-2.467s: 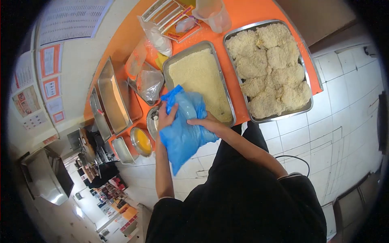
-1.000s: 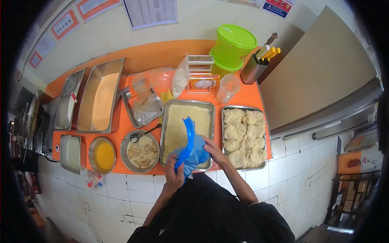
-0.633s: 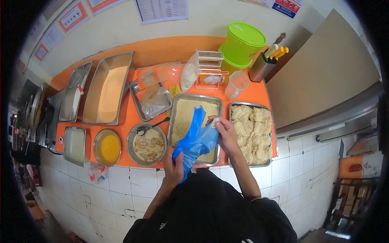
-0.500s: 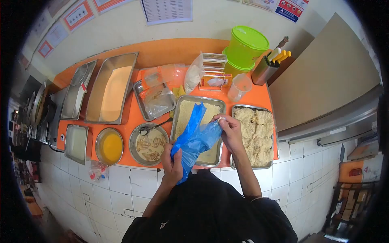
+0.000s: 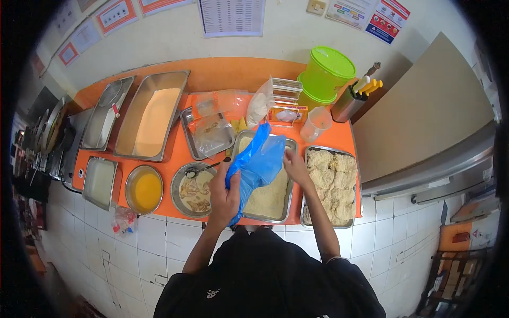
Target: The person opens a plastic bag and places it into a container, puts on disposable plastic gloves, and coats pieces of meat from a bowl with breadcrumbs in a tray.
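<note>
Head view: the left hand (image 5: 225, 197) pinches the blue bag (image 5: 263, 161) between thumb and fingers; the right hand (image 5: 297, 166) curls its fingers at the edge, grip unclear.

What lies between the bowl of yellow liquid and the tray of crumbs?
The head view shows a metal bowl holding pieces in pale liquid with a dark-handled utensil; the left hand, gripping the blue bag, partly hides the stretch beyond.

Blue plastic bag (image 5: 260, 167), thin, crumpled, translucent, is being gripped in the left hand (image 5: 226, 197); it is slanting over the crumb tray (image 5: 291, 195), darker strip pointing upward, wider part spreading rightward.
</note>
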### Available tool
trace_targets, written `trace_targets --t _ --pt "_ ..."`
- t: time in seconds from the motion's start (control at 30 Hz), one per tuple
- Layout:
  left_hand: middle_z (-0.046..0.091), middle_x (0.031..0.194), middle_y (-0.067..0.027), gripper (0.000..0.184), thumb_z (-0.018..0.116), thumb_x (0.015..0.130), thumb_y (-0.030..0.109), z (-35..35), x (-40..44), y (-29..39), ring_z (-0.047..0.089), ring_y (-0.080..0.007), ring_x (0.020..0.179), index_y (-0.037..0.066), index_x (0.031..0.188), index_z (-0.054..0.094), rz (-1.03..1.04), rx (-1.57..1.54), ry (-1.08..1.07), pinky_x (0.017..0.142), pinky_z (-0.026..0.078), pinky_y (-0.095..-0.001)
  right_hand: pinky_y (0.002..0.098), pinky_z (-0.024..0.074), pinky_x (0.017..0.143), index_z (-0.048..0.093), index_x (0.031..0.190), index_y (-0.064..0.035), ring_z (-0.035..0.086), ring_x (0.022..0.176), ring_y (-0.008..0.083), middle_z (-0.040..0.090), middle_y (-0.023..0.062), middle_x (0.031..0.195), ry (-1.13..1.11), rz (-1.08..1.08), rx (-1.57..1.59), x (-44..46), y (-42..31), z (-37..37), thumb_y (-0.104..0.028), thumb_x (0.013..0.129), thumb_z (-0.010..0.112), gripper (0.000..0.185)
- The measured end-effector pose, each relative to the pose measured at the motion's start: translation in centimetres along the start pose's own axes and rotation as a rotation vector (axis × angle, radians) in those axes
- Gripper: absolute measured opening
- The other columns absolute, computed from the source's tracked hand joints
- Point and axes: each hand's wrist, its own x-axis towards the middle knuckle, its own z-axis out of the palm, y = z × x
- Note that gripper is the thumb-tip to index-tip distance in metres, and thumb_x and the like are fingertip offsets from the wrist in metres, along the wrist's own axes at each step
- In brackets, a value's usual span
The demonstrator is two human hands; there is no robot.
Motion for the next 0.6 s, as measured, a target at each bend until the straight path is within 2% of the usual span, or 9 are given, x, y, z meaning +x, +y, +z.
trace_targets --t 0.03,0.13,0.2,0.23,0.37,0.43,0.47,0.53,0.6 --pt "0.046 0.067 -0.0046 0.011 0.053 0.097 0.012 -0.1 0.3 0.1 0.04 -0.0104 0.059 0.001 0.093 0.051 0.006 0.007 -0.008 0.054 0.033 -0.0274 0.0363 0.0469 0.091 0.061 0.117 -0.0014 0.061 0.106 0.0231 0.065 0.0083 0.116 -0.006 -0.01 -0.003 -0.4 0.4 0.0 -0.017 0.095 0.056 0.028" --pt "0.046 0.067 -0.0091 0.013 0.054 0.096 0.012 -0.9 1.3 -0.5 0.041 -0.0126 0.058 0.001 0.092 0.05 0.073 0.06 -0.027 0.054 0.034 -0.0291 0.0381 0.0429 0.1 0.057 0.126 -0.0027 0.057 0.117 0.0246 0.06 0.0083 0.128 -0.023 -0.114 -0.402 -1.2 0.0 -0.3 -0.016 0.092 0.058 0.037" --pt "0.048 0.069 -0.0096 0.013 0.054 0.096 0.013 -1.4 1.8 -1.2 0.044 -0.0131 0.061 0.0 0.096 0.052 0.024 0.075 -0.092 0.057 0.036 -0.0302 0.0382 0.0405 0.104 0.054 0.131 -0.0023 0.055 0.122 0.0239 0.058 0.01 0.131 -0.187 -0.179 0.715 -0.8 -1.6 -1.5 -0.013 0.091 0.058 0.042" --pt "0.05 0.071 -0.0085 0.014 0.053 0.096 0.013 -1.6 2.2 -1.4 0.046 -0.0128 0.064 0.0 0.099 0.054 -0.044 0.072 -0.154 0.059 0.038 -0.0307 0.0356 0.0378 0.107 0.048 0.137 -0.0014 0.051 0.125 0.0204 0.055 0.0115 0.134 -0.231 -0.182 1.002 -0.5 -2.4 -1.8 -0.008 0.089 0.062 0.05" --pt "0.049 0.069 -0.0097 0.013 0.056 0.095 0.014 -2.1 4.2 -0.5 0.047 -0.0124 0.062 0.001 0.096 0.055 0.031 0.099 -0.241 0.057 0.037 -0.0303 0.0317 0.0437 0.098 0.058 0.126 -0.0003 0.06 0.109 0.0167 0.063 0.0093 0.12 -0.209 -0.232 0.921 1.2 -4.8 -1.9 -0.008 0.086 0.067 0.041" --pt "0.058 0.075 -0.0166 0.014 0.06 0.092 0.012 -2.8 5.6 0.9 0.057 -0.0284 0.065 -0.001 0.094 0.054 0.023 0.159 -0.319 0.061 0.044 -0.037 0.028 0.0486 0.085 0.068 0.109 0.0 0.063 0.09 0.0117 0.069 0.0054 0.101 -0.009 -0.241 0.654 1.7 -6.6 -4.0 -0.012 0.086 0.071 0.026" --pt "0.058 0.075 -0.0166 0.014 0.06 0.092 0.012 -3.1 6.4 1.0 0.057 -0.0284 0.065 -0.001 0.094 0.054 0.031 0.159 -0.307 0.061 0.044 -0.037 0.028 0.0486 0.085 0.068 0.109 0.0 0.063 0.09 0.0117 0.069 0.0054 0.101 -0.014 -0.254 0.649 1.6 -7.7 -4.9 -0.012 0.086 0.071 0.026" --pt "0.065 0.084 -0.0158 0.015 0.065 0.088 0.013 -3.8 7.9 1.2 0.064 -0.0325 0.075 0.0 0.094 0.061 0.389 0.365 -0.111 0.066 0.05 -0.0392 0.0226 0.0484 0.069 0.071 0.091 0.001 0.062 0.074 0.0081 0.07 0.0025 0.084 0.162 -0.321 0.72 0.4 -10.9 -6.5 -0.01 0.085 0.072 0.012" --pt "0.066 0.087 -0.0146 0.015 0.067 0.086 0.014 -4.3 9.0 1.5 0.065 -0.0323 0.077 0.001 0.094 0.063 0.452 0.447 -0.074 0.067 0.051 -0.0397 0.0228 0.0476 0.071 0.071 0.094 0.0023 0.061 0.077 0.0079 0.069 0.0035 0.087 0.212 -0.317 0.67 0.0 -13.4 -7.6 -0.01 0.087 0.07 0.014"
